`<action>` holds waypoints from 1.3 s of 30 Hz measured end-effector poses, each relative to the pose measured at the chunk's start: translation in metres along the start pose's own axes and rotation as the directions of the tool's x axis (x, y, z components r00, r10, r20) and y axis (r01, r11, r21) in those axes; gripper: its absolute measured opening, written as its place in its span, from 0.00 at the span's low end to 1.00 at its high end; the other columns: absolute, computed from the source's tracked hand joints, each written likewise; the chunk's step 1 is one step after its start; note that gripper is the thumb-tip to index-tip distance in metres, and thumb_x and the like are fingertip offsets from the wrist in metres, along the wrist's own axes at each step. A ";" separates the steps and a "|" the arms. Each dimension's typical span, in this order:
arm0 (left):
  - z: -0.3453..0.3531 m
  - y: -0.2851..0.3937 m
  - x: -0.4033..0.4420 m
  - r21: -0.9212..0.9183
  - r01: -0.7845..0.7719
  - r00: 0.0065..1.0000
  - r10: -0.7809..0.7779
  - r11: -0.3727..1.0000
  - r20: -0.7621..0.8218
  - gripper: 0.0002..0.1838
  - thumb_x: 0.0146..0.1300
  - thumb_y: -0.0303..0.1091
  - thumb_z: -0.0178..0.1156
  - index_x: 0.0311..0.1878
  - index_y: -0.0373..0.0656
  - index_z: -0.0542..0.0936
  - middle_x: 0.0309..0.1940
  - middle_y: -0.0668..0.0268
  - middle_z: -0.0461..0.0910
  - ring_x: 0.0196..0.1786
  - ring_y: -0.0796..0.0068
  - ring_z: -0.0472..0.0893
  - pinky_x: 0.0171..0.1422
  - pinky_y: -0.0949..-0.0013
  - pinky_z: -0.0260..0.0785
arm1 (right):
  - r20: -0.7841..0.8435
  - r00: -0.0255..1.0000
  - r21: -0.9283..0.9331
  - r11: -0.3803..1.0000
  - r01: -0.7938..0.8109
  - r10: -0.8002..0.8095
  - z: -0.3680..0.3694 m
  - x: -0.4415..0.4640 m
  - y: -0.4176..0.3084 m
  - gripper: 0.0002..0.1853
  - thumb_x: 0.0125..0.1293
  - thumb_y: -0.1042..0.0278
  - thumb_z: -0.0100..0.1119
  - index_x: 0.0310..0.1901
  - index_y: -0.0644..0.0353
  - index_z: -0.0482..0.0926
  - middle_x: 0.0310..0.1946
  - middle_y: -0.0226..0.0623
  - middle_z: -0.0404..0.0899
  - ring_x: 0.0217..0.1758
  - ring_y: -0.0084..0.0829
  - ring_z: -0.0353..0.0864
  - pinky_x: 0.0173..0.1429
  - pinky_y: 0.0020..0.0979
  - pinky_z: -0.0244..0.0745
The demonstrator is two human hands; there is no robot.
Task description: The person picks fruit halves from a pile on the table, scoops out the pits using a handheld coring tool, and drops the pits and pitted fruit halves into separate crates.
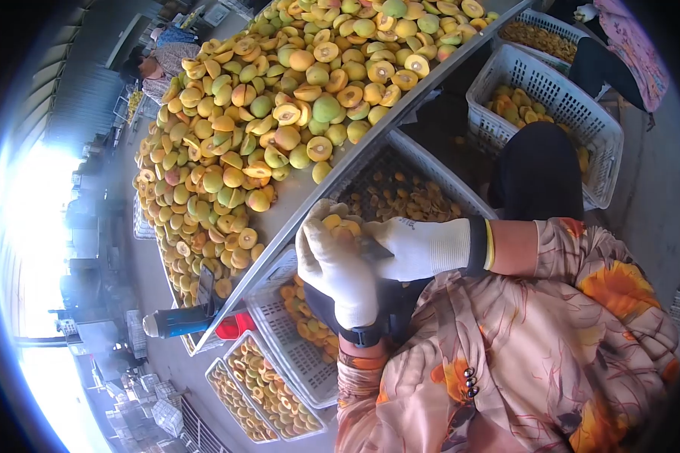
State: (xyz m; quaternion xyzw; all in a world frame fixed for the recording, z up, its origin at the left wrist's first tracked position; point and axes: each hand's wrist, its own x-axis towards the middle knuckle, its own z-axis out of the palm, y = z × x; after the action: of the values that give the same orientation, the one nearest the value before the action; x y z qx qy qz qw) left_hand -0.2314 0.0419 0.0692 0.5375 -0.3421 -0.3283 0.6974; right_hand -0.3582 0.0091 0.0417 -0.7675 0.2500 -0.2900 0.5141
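My left hand (336, 260), in a white glove with a dark band at the wrist, is closed around a yellow-orange peach piece (341, 225). My right hand (400, 245), also gloved in white, meets it at the fruit. Its fingers are curled and greyish at the tips; whatever they grip is hidden. Beneath both hands, a crate (438, 170) contains brown peach stones and scraps. Below my left hand stands another crate (268, 302) with orange peach pieces. A large heap of halved peaches (279, 106) covers the table beyond my hands.
The table's metal edge (279, 238) runs diagonally past my hands. A blue cylindrical object (177, 323) and a red container (236, 325) sit at its corner. Crates of peach halves (272, 385) stand lower left; a white crate (601, 140) stands right. Other people (159, 68) are nearby.
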 end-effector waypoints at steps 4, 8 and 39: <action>0.001 0.009 0.002 -0.056 0.077 0.997 -0.079 0.995 -0.027 0.27 0.82 0.51 0.50 0.54 0.31 0.79 0.38 0.52 0.84 0.34 0.65 0.84 0.40 0.65 0.79 | 0.103 0.995 0.041 0.999 0.013 -0.017 -0.006 0.005 0.005 0.18 0.66 0.65 0.62 0.50 0.73 0.78 0.36 0.59 0.86 0.40 0.56 0.88 0.43 0.46 0.82; 0.005 0.005 0.004 -0.015 -0.050 0.996 0.049 0.999 -0.074 0.26 0.82 0.52 0.50 0.54 0.32 0.79 0.38 0.53 0.84 0.35 0.65 0.84 0.39 0.65 0.79 | 0.095 0.995 -0.094 0.996 -0.004 0.014 -0.007 0.013 0.003 0.19 0.68 0.63 0.66 0.56 0.66 0.79 0.39 0.49 0.88 0.44 0.43 0.90 0.48 0.38 0.81; -0.005 0.013 0.026 -0.049 0.040 0.983 -0.030 0.998 0.179 0.29 0.79 0.54 0.53 0.49 0.31 0.81 0.36 0.51 0.85 0.32 0.66 0.83 0.40 0.66 0.78 | 0.172 0.985 0.198 0.980 -0.023 -0.012 -0.015 0.019 0.001 0.08 0.63 0.69 0.62 0.37 0.66 0.78 0.27 0.38 0.82 0.30 0.34 0.84 0.35 0.34 0.77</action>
State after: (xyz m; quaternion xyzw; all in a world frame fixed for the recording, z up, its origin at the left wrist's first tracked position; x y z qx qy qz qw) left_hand -0.2115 0.0261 0.0839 0.4934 -0.3850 -0.3961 0.6719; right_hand -0.3549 -0.0142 0.0487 -0.7337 0.1764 -0.2448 0.6088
